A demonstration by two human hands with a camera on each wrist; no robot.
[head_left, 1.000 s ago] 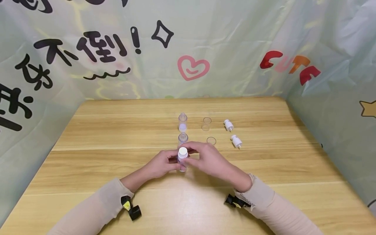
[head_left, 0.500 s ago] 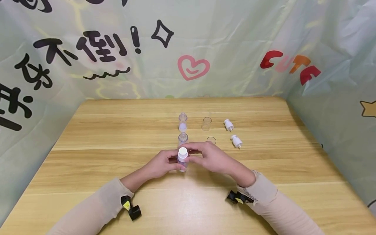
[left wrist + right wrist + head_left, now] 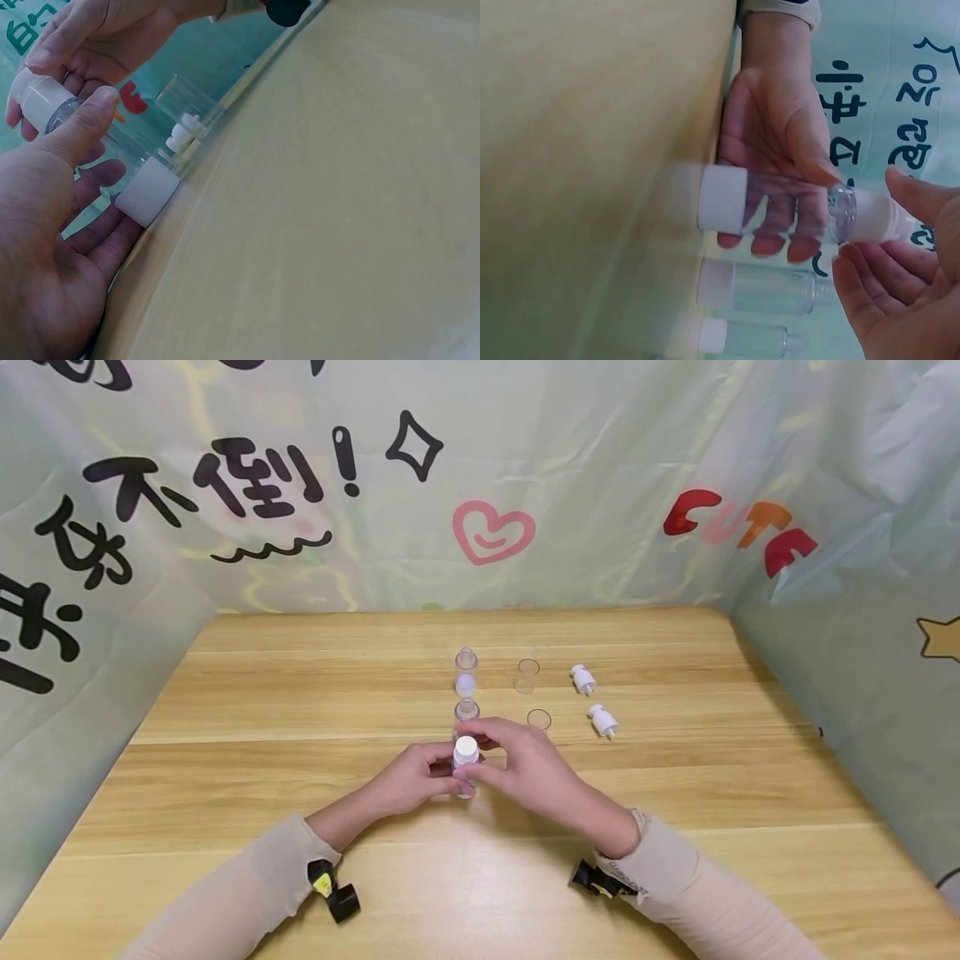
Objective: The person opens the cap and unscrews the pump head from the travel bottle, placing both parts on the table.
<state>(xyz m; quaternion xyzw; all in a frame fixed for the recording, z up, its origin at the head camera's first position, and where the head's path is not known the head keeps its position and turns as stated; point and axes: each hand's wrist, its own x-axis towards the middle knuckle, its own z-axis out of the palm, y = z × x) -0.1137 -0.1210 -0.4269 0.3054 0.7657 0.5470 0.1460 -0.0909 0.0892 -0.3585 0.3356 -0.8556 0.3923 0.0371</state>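
A clear cylindrical bottle [image 3: 814,214] with a white base [image 3: 724,199] stands upright on the table. My left hand [image 3: 415,779] grips its clear body, thumb on one side and fingers around the other. A white pump head [image 3: 467,747] sits on the bottle's neck. My right hand [image 3: 528,766] holds this white top, with the thumb on the near side and the fingers behind. Just beyond the hands, a second clear bottle [image 3: 467,711] stands upright, partly hidden by the right fingers. A third clear bottle [image 3: 467,677] is farther back in the same line.
Two loose white pump heads [image 3: 583,680] [image 3: 603,721] lie on the wooden table [image 3: 300,693] to the right. Between them and the bottles are transparent covers [image 3: 539,720] [image 3: 528,667], only faintly visible. Printed fabric [image 3: 585,460] encloses the table's back and sides.
My right hand drew slightly right, loosening from the white top half a second ago, then came back leftward onto it. The left hand and the bottle have stayed in place.
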